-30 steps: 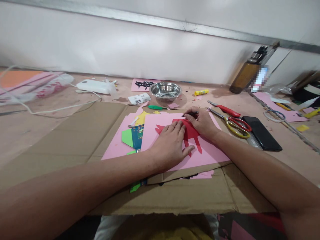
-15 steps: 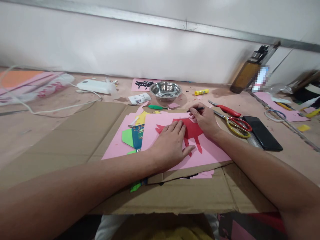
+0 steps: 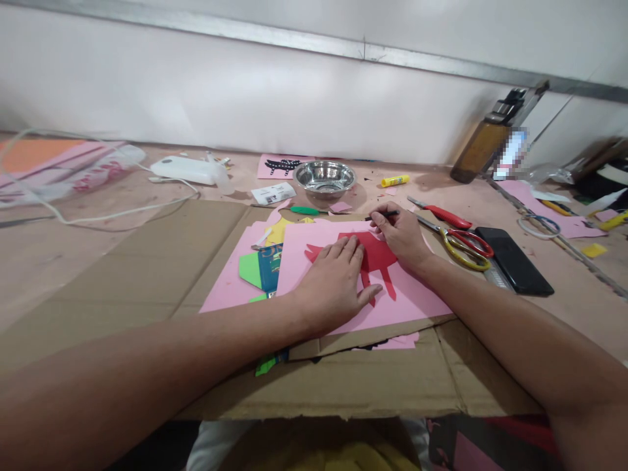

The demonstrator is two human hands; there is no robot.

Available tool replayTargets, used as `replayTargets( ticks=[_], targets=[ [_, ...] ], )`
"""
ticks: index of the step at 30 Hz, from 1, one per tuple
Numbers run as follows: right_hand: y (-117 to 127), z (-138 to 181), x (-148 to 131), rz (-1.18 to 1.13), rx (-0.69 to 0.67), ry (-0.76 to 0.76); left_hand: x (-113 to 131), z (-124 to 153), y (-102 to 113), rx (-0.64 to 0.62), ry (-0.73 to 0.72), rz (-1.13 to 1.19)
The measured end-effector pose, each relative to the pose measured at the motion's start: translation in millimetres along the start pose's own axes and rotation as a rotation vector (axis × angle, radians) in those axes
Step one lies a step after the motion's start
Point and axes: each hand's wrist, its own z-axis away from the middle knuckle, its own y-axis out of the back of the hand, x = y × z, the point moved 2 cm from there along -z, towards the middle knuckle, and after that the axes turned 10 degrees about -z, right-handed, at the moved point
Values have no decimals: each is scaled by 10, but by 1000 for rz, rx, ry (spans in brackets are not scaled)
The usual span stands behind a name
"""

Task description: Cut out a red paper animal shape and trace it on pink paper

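Note:
My left hand (image 3: 335,282) lies flat, fingers together and stretched out, pressing a red paper cut-out (image 3: 379,260) onto a pink sheet (image 3: 407,297). My right hand (image 3: 400,232) is closed in a pinch round a thin dark pen (image 3: 383,214), its tip at the cut-out's upper edge. The pink sheet rests on a flattened cardboard (image 3: 161,261) with more pink, green and yellow paper pieces (image 3: 255,261) to its left.
A steel bowl (image 3: 324,178) stands behind the sheet, with a yellow glue stick (image 3: 395,180) and a green pen (image 3: 305,210) nearby. Scissors (image 3: 458,243), a red-handled tool (image 3: 441,214) and a black phone (image 3: 513,260) lie to the right. A white device with cable (image 3: 189,170) sits at back left.
My right hand with the pen moved a little up and to the right along the red cut-out's top edge. My left hand has stayed in place.

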Motion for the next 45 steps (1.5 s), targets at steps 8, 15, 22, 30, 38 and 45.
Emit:
replayTargets(
  ticks=[8,15,22,30,38,45],
  targets=[
    [-13,12,-57,47,-2,26,0,5,8,13,2,13],
    [135,-99,-116,342,-128,242,3,7,-2,-9,7,22],
    [357,-186,-35,716,-294,222,-6,15,11,10,18,66],
    [296,-154,-84,814,-309,205,-145,119,157,59,25,141],
    [17,-70,-356,912,-538,-94,-500,133,27,83,167,155],
    [-22,-88,-466,817,-565,-328,-527,99,-2,106,180,212]
  ],
)
